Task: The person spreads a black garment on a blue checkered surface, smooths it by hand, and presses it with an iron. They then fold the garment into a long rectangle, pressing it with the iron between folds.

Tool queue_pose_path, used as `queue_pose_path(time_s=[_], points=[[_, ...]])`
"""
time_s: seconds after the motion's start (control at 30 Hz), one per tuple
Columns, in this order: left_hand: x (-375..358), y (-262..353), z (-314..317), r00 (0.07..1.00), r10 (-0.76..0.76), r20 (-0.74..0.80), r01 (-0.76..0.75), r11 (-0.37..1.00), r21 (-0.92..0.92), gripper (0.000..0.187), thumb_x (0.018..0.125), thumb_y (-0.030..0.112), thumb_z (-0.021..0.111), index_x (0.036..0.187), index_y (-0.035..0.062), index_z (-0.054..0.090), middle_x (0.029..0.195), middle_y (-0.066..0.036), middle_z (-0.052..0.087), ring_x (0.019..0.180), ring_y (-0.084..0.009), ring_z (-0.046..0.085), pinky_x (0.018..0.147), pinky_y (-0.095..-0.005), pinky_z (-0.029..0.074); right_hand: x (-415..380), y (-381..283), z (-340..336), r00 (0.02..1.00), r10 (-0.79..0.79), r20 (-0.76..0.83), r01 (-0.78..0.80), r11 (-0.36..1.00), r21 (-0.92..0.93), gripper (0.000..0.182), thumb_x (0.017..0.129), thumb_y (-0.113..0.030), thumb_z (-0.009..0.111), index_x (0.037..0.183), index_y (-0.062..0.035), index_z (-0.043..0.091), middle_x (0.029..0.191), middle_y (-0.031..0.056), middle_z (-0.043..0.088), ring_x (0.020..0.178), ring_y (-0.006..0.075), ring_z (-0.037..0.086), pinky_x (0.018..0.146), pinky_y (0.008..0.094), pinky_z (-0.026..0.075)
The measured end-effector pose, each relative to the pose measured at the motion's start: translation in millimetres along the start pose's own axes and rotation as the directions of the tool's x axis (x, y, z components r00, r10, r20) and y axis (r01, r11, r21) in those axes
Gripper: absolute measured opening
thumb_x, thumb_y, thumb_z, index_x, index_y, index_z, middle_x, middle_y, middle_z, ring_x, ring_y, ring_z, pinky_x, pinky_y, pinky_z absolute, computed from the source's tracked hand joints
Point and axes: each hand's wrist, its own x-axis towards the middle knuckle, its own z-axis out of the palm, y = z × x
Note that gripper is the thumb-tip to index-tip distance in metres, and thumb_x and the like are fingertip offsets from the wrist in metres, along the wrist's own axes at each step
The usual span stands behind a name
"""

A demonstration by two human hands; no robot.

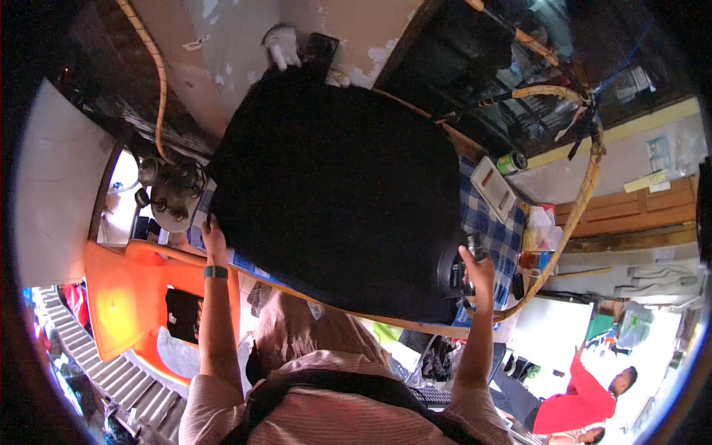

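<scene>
A large black cloth (341,185) lies spread over a table with a blue checked cover (501,241). At the cloth's left edge, my left hand (214,239) is closed on it, with a dark watch band (216,272) on the wrist. Over on the right, my right hand (478,271) rests by the cloth's right edge, beside a dark, shiny object (454,273) that I cannot make out clearly. The fingers there are partly bent, and what they hold is unclear.
A white-framed tray (493,189) and a green can (512,163) stand at the table's right. An orange chair (126,304) is at the lower left. A person in red (575,400) is at the lower right. A bamboo-like pole (582,200) curves down on the right.
</scene>
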Motion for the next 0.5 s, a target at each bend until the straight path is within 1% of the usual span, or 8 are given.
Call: queue_pose_path(time_s=[0.07, 0.17, 0.23, 0.3, 0.33, 0.4, 0.43, 0.5], points=[[-9, 22, 5, 0.998, -0.055, -0.036, 0.052, 0.994, -0.099, 0.031, 0.098, 0.022, 0.046, 0.114, -0.0041, 0.046, 0.106, -0.011, 0.057, 0.097, -0.0190, 0.051, 0.086, -0.0319, 0.041, -8, -20, 16, 0.982, 0.009, 0.188, -0.023, 0.997, 0.075, 0.043, 0.074, -0.043, 0.076, 0.068, -0.0040, 0.058, 0.049, 0.0032, 0.052, 0.038, 0.0132, 0.052, 0.036, 0.0301, 0.041], [-25, 69, 8, 0.917, 0.392, 0.071, -0.388, 0.838, 0.383, 0.030, 0.097, 0.019, 0.046, 0.117, -0.0028, 0.044, 0.111, -0.021, 0.058, 0.099, -0.0329, 0.058, 0.084, -0.0348, 0.045, -41, -82, 69, 0.927, -0.014, 0.375, 0.120, 0.958, -0.261, 0.061, 0.073, -0.065, 0.063, 0.071, -0.0039, 0.066, 0.058, 0.0107, 0.063, 0.052, 0.0225, 0.064, 0.054, 0.0362, 0.052], [-39, 95, 12, 0.933, 0.355, 0.061, -0.330, 0.773, 0.542, 0.030, 0.096, 0.018, 0.046, 0.119, -0.0016, 0.042, 0.108, -0.025, 0.059, 0.097, -0.0387, 0.058, 0.080, -0.0379, 0.046, -62, -104, 122, 0.793, -0.440, 0.422, 0.559, 0.800, -0.217, 0.070, 0.076, -0.067, 0.059, 0.080, 0.0030, 0.066, 0.066, 0.0195, 0.065, 0.066, 0.0303, 0.068, 0.061, 0.0407, 0.054], [-42, 97, 11, 0.887, 0.453, 0.092, -0.385, 0.614, 0.689, 0.032, 0.096, 0.018, 0.044, 0.124, 0.0045, 0.037, 0.088, -0.029, 0.061, 0.081, -0.0474, 0.059, 0.065, -0.0490, 0.049, -88, -147, 158, 0.708, -0.288, 0.644, 0.595, 0.734, -0.327, 0.065, 0.073, -0.058, 0.068, 0.106, -0.0019, 0.063, 0.084, 0.0210, 0.068, 0.084, 0.0348, 0.067, 0.074, 0.0413, 0.053], [-42, 99, 8, 0.885, 0.456, 0.096, -0.392, 0.616, 0.683, 0.032, 0.096, 0.018, 0.044, 0.124, 0.0045, 0.037, 0.088, -0.029, 0.061, 0.081, -0.0474, 0.059, 0.065, -0.0490, 0.049, -96, -156, 176, 0.628, -0.422, 0.654, 0.714, 0.647, -0.269, 0.067, 0.073, -0.059, 0.066, 0.103, 0.0014, 0.063, 0.081, 0.0222, 0.067, 0.080, 0.0359, 0.067, 0.070, 0.0420, 0.054], [-45, 101, 8, 0.982, 0.158, 0.107, -0.166, 0.430, 0.887, 0.034, 0.096, 0.025, 0.043, 0.126, 0.0083, 0.035, 0.076, -0.026, 0.062, 0.071, -0.0451, 0.060, 0.057, -0.0513, 0.047, -99, -177, 199, 0.531, -0.574, 0.624, 0.798, 0.586, -0.140, 0.064, 0.076, -0.060, 0.064, 0.093, 0.0025, 0.064, 0.079, 0.0233, 0.066, 0.074, 0.0381, 0.067, 0.065, 0.0433, 0.054], [-43, 95, 9, 0.948, 0.285, 0.139, -0.246, 0.383, 0.890, 0.035, 0.096, 0.028, 0.042, 0.126, 0.0116, 0.034, 0.066, -0.024, 0.061, 0.061, -0.0436, 0.059, 0.051, -0.0533, 0.044, -93, -184, 206, 0.557, -0.560, 0.613, 0.789, 0.587, -0.180, 0.065, 0.076, -0.060, 0.064, 0.093, 0.0027, 0.065, 0.078, 0.0229, 0.066, 0.074, 0.0373, 0.067, 0.066, 0.0429, 0.054], [-43, 104, 11, 0.961, 0.231, 0.151, -0.231, 0.378, 0.897, 0.035, 0.096, 0.028, 0.043, 0.126, 0.0119, 0.034, 0.066, -0.024, 0.061, 0.061, -0.0437, 0.059, 0.051, -0.0533, 0.044, -72, -203, 209, 0.627, -0.528, 0.572, 0.734, 0.647, -0.207, 0.065, 0.075, -0.061, 0.063, 0.087, 0.0027, 0.066, 0.075, 0.0219, 0.066, 0.072, 0.0364, 0.067, 0.066, 0.0431, 0.054]])
